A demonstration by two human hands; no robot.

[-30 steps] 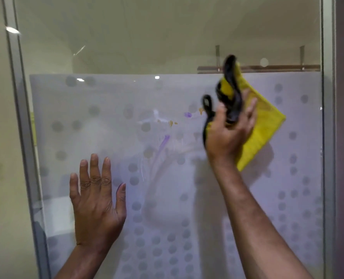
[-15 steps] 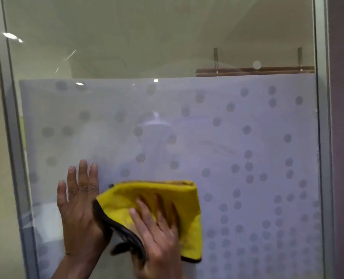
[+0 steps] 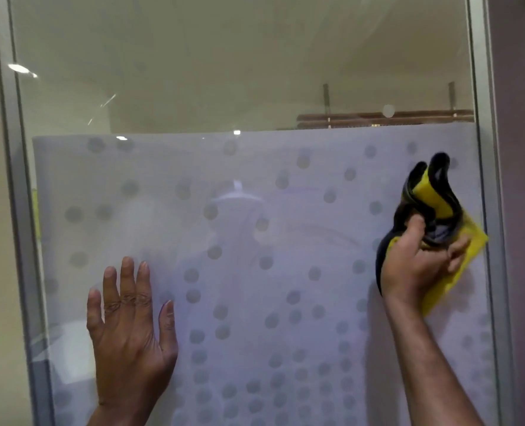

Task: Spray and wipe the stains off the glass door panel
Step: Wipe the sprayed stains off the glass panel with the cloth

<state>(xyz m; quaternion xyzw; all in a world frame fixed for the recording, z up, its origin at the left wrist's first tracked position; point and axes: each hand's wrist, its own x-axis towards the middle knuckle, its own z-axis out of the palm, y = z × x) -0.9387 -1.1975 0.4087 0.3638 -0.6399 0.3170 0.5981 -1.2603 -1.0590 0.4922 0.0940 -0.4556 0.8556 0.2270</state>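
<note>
The glass door panel (image 3: 255, 87) fills the view, clear on top and covered lower down by frosted film with grey dots. My right hand (image 3: 415, 265) grips a bunched yellow cloth with dark edging (image 3: 433, 204) and presses it on the glass near the right frame. My left hand (image 3: 129, 330) lies flat on the glass at lower left, fingers spread, holding nothing. I see no coloured stains on the film, only faint wet smears around the middle (image 3: 310, 229). No spray bottle is in view.
A grey metal frame (image 3: 12, 210) runs down the left side and another (image 3: 482, 118) down the right, with a wall beyond it. Through the clear glass I see a ceiling and a wooden rail (image 3: 378, 116).
The purple and orange marks seen a second ago are gone. My right hand swept the cloth from upper middle down beside my left hand, then up to the right edge. My left hand stayed put.
</note>
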